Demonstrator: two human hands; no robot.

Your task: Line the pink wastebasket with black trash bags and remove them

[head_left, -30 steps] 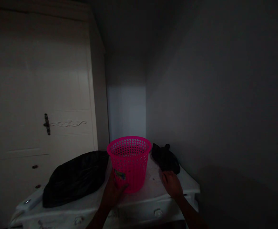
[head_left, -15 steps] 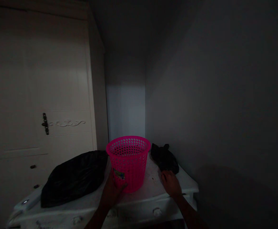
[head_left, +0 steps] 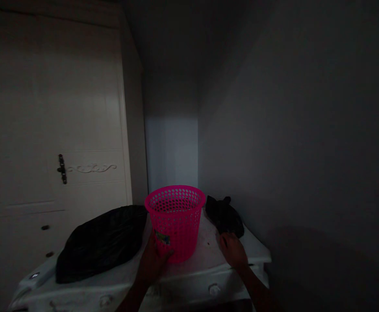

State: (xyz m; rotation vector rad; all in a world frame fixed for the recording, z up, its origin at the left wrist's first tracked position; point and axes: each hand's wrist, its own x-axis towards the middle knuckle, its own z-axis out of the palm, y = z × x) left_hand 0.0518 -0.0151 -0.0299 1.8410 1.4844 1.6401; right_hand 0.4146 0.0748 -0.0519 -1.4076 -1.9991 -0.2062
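Observation:
A bright pink plastic basket (head_left: 183, 229) with a perforated wall and a small label stands upright on a white dresser top (head_left: 205, 255). My left hand (head_left: 153, 260) grips its lower left side, thumb across the front and fingers partly hidden around the side. My right hand (head_left: 232, 249) rests at the dresser's right side with its fingers curled. It meets the near edge of a small, tied black plastic bag (head_left: 226, 216); whether anything is inside the fingers is hidden. A larger black plastic bag (head_left: 103, 245) lies left of the basket.
A white wardrobe (head_left: 88, 108) with dark handles stands at the left. A grey wall (head_left: 289, 151) runs along the right. White knobs, one of them a drawer knob (head_left: 213, 289), stick out from the dresser's front. The room is dim.

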